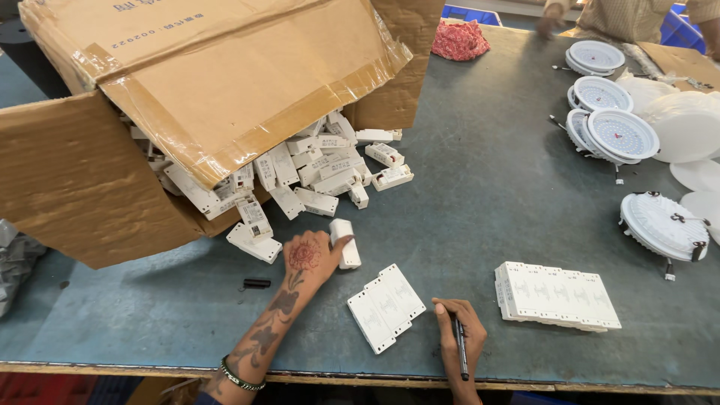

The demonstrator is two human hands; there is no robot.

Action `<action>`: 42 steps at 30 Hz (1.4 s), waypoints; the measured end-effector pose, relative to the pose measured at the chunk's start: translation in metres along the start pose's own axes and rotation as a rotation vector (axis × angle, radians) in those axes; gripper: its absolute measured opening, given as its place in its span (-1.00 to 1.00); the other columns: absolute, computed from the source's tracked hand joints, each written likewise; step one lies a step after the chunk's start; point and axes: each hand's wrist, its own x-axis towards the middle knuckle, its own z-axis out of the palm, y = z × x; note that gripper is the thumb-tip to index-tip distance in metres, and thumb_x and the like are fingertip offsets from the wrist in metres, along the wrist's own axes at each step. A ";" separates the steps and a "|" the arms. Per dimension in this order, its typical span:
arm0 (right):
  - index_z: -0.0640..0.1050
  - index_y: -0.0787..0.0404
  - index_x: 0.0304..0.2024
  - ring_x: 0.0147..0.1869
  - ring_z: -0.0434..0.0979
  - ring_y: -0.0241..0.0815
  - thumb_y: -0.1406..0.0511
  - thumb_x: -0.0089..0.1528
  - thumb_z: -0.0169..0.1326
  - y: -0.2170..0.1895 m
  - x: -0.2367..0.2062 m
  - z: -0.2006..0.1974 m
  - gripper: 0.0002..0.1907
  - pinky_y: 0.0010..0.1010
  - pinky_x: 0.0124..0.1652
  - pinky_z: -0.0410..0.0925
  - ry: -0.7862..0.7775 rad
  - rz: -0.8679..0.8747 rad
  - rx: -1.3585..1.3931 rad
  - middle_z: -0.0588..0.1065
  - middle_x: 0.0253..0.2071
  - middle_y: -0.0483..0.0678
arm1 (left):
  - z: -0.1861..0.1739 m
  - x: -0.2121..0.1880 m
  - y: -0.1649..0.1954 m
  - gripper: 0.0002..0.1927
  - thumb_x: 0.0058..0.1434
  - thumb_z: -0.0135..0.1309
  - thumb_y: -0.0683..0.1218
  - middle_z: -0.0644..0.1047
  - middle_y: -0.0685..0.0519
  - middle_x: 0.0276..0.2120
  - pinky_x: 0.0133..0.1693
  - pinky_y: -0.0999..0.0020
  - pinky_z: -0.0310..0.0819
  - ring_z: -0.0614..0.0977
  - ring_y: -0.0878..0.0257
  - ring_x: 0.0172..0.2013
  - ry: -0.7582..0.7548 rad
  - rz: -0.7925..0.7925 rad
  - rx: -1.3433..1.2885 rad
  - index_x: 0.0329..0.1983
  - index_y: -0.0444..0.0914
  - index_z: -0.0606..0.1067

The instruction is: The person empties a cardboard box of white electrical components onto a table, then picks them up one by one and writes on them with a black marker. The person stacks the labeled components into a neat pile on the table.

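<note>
Looking down from my head, I take the tipped cardboard box as my landmark. It lies on its side at the far left of the grey table, flaps open, brown tape along its edges and a pale printed label on its upper panel. From its mouth spills a heap of small white driver boxes, each a flat rectangular case with a small grey-printed sticker.

My left hand reaches just below that heap, fingers wrapped around one white driver, which rests on the table right in front of the box mouth. My right hand, farther right of the box and close to the table's near edge, is closed around a black marker pen, tip pointing toward me.

Between my hands lie three drivers side by side, face down. Well to the right of the box sits a longer neat row of drivers, so I judge one batch done, a second begun, and most of the heap left.

Far right of the box, round white lamp fittings are stacked, and another person's sleeve shows beyond them.
</note>
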 end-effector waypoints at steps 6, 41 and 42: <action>0.71 0.30 -0.25 -0.36 0.51 -0.29 0.31 0.22 0.16 0.000 0.002 0.000 -0.81 -0.49 -0.37 0.30 -0.001 -0.027 0.010 0.62 -0.32 -0.03 | -0.024 0.019 -0.016 -0.37 -0.14 0.15 -0.31 0.49 -0.04 0.19 0.11 0.11 0.45 0.48 -0.01 0.19 0.283 0.686 -0.022 0.10 -0.18 0.56; 0.65 0.25 -0.06 -0.37 0.42 -0.11 0.23 0.08 0.34 -0.021 0.035 0.007 -0.60 -0.28 -0.34 0.32 -0.071 -0.354 -0.367 0.41 -0.44 0.00 | 0.021 -0.002 0.074 -0.46 0.40 -0.12 0.16 0.32 -0.11 0.36 0.25 0.07 0.32 0.42 -0.07 0.29 -0.234 0.723 -0.584 0.37 -0.15 0.35; 0.66 0.25 -0.08 -0.39 0.41 -0.11 0.21 0.07 0.36 -0.021 0.039 0.007 -0.59 -0.27 -0.36 0.31 -0.103 -0.335 -0.384 0.40 -0.45 -0.01 | 0.019 -0.007 0.071 -0.45 0.40 -0.11 0.16 0.32 -0.12 0.36 0.24 0.06 0.32 0.42 -0.09 0.29 -0.212 0.702 -0.605 0.37 -0.16 0.34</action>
